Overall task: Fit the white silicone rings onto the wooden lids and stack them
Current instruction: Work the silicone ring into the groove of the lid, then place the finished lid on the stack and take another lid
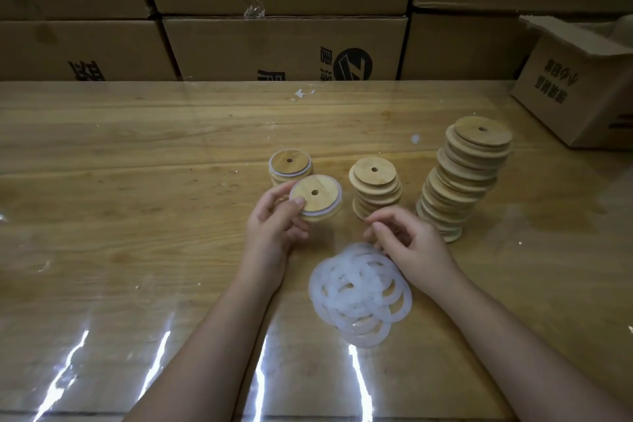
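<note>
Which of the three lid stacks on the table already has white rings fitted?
The short left stack, just beyond the left hand. White ring edges show around its lids; the middle stack and the tall right stack are bare wood.

Pale, smooth matt wooden lids stand beside translucent, milky white silicone rings on a wood-grain table under glossy clear film, backed by matt brown cardboard boxes sealed with shiny tape.
</note>
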`<state>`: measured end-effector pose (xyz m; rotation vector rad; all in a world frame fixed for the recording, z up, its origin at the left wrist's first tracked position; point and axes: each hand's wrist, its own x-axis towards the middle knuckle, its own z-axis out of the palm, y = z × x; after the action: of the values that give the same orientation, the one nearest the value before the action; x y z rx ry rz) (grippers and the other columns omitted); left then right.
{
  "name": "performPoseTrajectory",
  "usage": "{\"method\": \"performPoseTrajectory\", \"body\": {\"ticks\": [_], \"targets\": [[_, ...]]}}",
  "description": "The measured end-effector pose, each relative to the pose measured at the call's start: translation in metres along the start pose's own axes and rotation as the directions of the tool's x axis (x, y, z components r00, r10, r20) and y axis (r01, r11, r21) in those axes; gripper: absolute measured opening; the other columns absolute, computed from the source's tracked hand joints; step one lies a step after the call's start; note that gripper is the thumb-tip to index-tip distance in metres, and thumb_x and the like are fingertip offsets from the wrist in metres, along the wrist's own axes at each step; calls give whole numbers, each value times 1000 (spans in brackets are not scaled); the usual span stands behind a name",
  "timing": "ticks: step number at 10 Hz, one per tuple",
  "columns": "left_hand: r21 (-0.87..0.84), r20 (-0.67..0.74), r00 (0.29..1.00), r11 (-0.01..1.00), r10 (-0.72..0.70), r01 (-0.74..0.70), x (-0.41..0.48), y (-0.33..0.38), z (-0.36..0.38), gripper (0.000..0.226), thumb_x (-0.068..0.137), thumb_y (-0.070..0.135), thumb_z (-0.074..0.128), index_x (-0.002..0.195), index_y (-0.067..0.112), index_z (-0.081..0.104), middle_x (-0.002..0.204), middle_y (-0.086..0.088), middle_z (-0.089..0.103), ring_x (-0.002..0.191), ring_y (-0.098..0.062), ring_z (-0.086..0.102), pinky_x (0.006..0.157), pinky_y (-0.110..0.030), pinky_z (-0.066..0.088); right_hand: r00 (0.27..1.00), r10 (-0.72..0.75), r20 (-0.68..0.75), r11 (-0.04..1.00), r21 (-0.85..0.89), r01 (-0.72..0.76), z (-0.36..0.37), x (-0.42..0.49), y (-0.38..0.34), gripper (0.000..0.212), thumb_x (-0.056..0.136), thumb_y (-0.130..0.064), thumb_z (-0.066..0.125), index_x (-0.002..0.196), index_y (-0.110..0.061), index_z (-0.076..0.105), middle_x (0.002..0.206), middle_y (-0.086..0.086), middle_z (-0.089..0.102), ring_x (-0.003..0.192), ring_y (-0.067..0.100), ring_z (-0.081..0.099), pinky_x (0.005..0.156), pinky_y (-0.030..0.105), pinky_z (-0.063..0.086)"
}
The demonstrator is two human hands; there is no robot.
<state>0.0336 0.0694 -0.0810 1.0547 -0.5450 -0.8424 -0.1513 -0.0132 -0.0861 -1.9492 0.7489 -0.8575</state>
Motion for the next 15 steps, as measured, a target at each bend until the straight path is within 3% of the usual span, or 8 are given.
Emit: {"method": "performPoseTrajectory", "body": {"ticks": [3,6,8,10,11,12,14,15], "targets": [[-217,-190,981,974,26,-68,13,17,-7,23,88,13,59,110,21,61,77,4,71,58,-5,62,51,-17,50,996,79,38,997,2,-79,-1,4,2,14,90,-12,56,85,-21,65,71,-5,68,66,12,63,69,38,54],[-105,-220,974,991,58,-82,32,38,5,28,89,12,61,115,21,59,77,3,68,59,-6,59,58,-17,51,995,93,42,995,27,-94,-1,4,2,14,90,-12,57,84,-21,65,70,-5,68,65,10,64,67,32,54],[88,-296,951,994,89,-65,53,42,18,35,87,16,66,117,13,48,83,-4,63,66,-9,61,57,-14,51,994,101,48,994,37,-103,-2,4,4,15,90,-11,56,83,-22,65,70,-5,68,66,11,64,68,32,55],[305,-346,918,949,192,-84,59,28,13,28,87,15,66,105,9,47,77,0,59,52,0,59,55,-14,50,994,105,44,993,50,-107,-2,5,5,14,90,-12,57,83,-22,65,70,-5,68,65,12,64,67,30,54],[353,-371,905,933,210,-72,61,25,12,25,87,18,65,105,11,50,94,-8,60,67,-10,59,57,-17,51,993,108,51,993,50,-111,-2,5,5,14,90,-13,57,83,-22,65,71,-5,68,66,13,64,68,33,54],[496,-379,891,868,252,-35,65,19,5,23,85,24,66,102,17,52,110,-10,59,96,-23,61,86,-38,52,993,108,50,992,55,-111,-2,5,5,15,90,-13,57,82,-23,65,70,-4,68,66,13,64,67,31,54],[663,-274,910,747,311,-55,65,17,3,48,83,36,68,124,16,53,129,-4,48,95,-7,57,91,-31,46,992,113,53,991,67,-116,-2,5,4,14,90,-12,57,83,-21,65,69,-4,68,66,13,64,67,31,54],[703,-253,925,711,284,-26,62,16,4,58,83,36,68,132,14,48,133,-6,48,115,-18,53,101,-39,42,992,117,55,990,69,-121,-2,6,4,13,90,-12,57,83,-20,65,70,-3,68,66,14,64,67,32,54]]}}
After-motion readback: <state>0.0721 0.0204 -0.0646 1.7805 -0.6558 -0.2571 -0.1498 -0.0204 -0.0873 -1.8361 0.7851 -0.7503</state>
